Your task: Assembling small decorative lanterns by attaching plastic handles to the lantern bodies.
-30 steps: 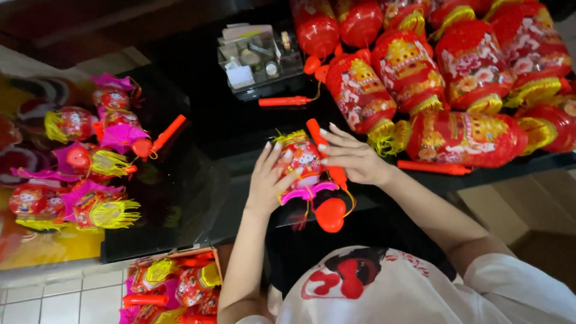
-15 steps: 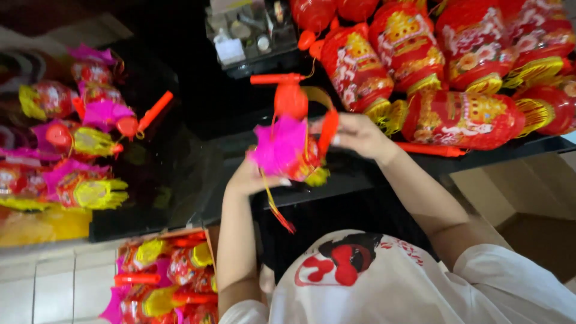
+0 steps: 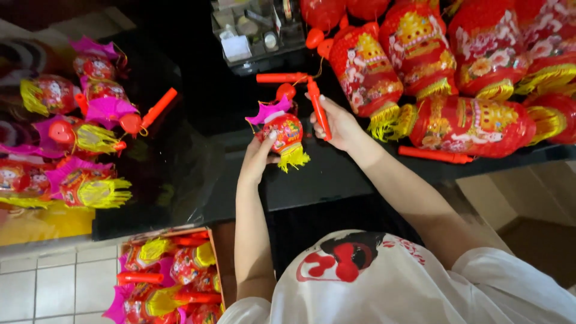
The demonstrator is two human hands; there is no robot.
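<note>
Small toy lantern and its red handle stick, held above the dark desk [image 3: 336, 174]

The lantern [image 3: 283, 131] is round and red with a magenta frilled top and a yellow fringe, tilted, fringe lower right. The red stick [image 3: 320, 110] stands nearly upright just right of it, joined by a thin string.

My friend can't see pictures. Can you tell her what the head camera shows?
Two hands hold a small red lantern over a black table: the left hand steadies it, the right hand grips its red stick. Bigger red lanterns lie alongside.
</note>
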